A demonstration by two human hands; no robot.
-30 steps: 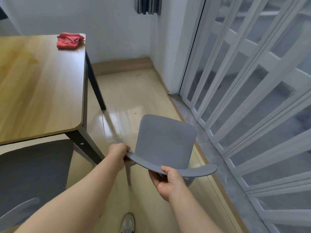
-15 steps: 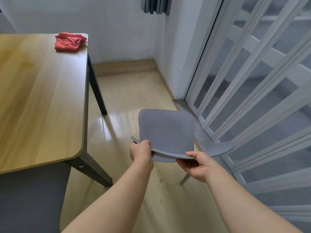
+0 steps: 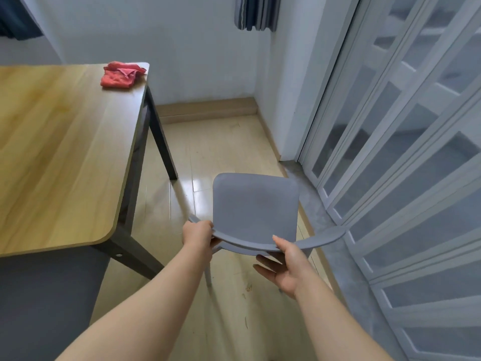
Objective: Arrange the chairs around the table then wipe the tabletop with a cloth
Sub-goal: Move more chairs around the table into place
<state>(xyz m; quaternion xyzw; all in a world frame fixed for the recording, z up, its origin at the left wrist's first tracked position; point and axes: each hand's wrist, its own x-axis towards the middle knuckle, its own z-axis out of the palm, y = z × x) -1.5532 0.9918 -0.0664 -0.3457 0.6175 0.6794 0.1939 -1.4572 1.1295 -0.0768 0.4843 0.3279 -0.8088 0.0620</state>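
Your left hand point(image 3: 197, 235) wrapped and your right hand point(image 3: 283, 264) pinched the 9-to-3 backrest rail of the grey chair point(image 3: 255, 204), directly at 12 o'clock from your fingers point(image 3: 202, 227), with the surface point(image 3: 52, 152) at 10 o'clock.

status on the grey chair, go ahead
Left hand and right hand both gripping grey chair by its backrest. Chair right of table, apart from it. Red cloth untouched on far corner. Folding door close on right.
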